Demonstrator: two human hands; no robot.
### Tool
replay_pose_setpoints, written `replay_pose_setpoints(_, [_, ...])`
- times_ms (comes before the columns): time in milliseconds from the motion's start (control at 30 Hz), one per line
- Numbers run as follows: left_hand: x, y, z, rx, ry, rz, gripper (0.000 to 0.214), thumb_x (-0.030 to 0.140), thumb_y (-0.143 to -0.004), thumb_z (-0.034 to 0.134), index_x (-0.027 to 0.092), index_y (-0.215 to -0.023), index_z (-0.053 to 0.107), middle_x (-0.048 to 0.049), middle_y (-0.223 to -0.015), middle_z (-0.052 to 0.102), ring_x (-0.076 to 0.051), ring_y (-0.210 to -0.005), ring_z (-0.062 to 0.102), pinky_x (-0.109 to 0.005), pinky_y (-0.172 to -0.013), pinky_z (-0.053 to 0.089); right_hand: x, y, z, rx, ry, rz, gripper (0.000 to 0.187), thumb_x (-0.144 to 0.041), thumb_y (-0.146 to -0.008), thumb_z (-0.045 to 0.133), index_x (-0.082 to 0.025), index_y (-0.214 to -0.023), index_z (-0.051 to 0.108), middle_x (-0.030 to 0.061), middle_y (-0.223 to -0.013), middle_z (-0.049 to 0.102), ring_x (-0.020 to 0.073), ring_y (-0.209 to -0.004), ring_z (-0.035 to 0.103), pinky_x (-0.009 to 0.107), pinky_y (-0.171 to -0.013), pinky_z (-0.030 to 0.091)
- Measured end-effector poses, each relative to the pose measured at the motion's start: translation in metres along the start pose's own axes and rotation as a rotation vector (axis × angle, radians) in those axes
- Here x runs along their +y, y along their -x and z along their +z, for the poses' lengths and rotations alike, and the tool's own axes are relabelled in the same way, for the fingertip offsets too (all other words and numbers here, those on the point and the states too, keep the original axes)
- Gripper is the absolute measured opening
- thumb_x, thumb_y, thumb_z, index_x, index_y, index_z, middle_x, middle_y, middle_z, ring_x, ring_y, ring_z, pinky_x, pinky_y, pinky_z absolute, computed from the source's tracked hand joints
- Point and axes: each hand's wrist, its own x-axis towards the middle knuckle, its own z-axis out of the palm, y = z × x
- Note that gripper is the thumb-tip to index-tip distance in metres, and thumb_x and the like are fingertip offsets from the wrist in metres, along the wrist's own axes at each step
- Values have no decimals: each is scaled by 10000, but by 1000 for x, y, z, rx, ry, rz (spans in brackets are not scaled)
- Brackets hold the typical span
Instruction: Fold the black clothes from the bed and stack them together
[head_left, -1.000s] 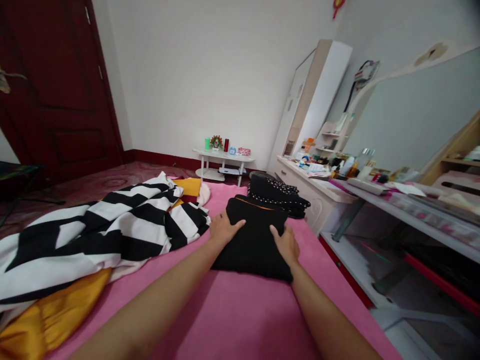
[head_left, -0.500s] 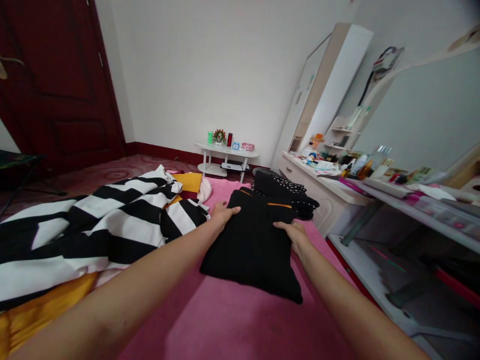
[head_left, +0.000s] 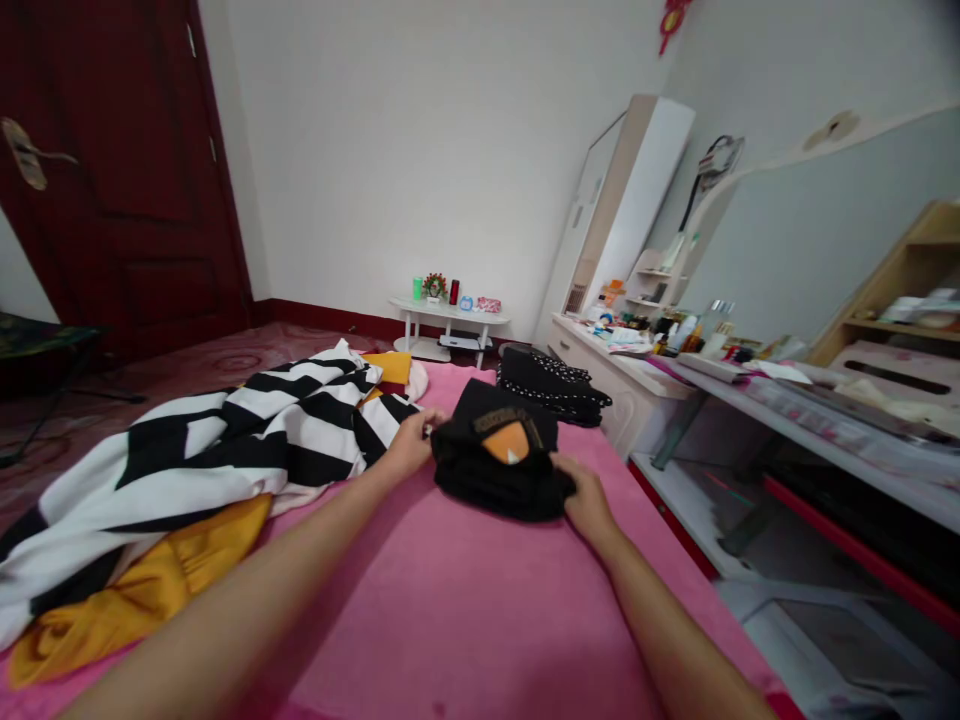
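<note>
A black garment with an orange patch (head_left: 496,455) lies folded on the pink bed cover (head_left: 465,600). My left hand (head_left: 412,443) grips its left edge, fingers pinched on the cloth. At the garment's right front corner my right hand (head_left: 584,497) is closed on the fabric. Just beyond it sits a folded black garment with white dots (head_left: 551,385).
A black-and-white striped cloth (head_left: 225,440) and a yellow cloth (head_left: 142,590) are heaped on the left of the bed. A cluttered dresser (head_left: 637,350) and a glass-topped desk (head_left: 825,400) run along the right. A small white table (head_left: 446,325) stands by the far wall, a dark red door (head_left: 112,180) at left.
The black garment has been folded over toward the far side into a smaller bundle, and its orange patch now shows. Both hands have gone from lying on it to gripping its edges.
</note>
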Motion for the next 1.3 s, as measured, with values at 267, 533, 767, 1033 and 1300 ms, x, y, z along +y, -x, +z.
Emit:
replay_pose_setpoints(267, [-29,65,-1,16,-191,-49,306,21,-710,413,170,-843,645,-29,-865,678,-178,-870,628,-344,-862,488,25,48,-4,80,-43,160,298,-236,-776,449,-207,-895,720,92,-971,721,275,-1004,646,462,-906,486])
replay_pose_setpoints(533, [7,79,-2,-85,-387,209,361,362,-825,585,214,-1155,599,-87,-1210,560,-241,-1150,517,-392,-1005,406,-11,61,-4,-27,101,-30,315,-388,-856,493,-184,-1039,648,84,-1075,647,242,-1015,591,384,-878,472])
replay_pose_setpoints(767, [3,76,2,-248,-400,215,447,261,-793,630,248,-1234,554,-70,-1238,560,-226,-1162,517,-376,-1020,396,-8,60,1,-75,313,-100,466,-285,-740,596,-211,-1195,532,62,-1155,600,225,-1017,575,379,-881,475])
replay_pose_setpoints(1033, [-3,71,4,-178,-415,125,356,343,-861,538,255,-1203,579,-32,-1203,613,-219,-1093,576,-321,-983,420,-33,61,12,-47,399,-339,284,-160,-781,532,-204,-1057,581,83,-1113,601,236,-1083,538,402,-965,432])
replay_pose_setpoints(1300, [-12,65,1,-71,-321,81,319,211,-852,453,190,-1126,615,-41,-1094,661,-210,-1034,596,-324,-939,438,-35,61,23,-2,254,-383,340,-61,-769,463,-210,-1058,560,71,-1056,589,211,-1039,550,393,-944,444])
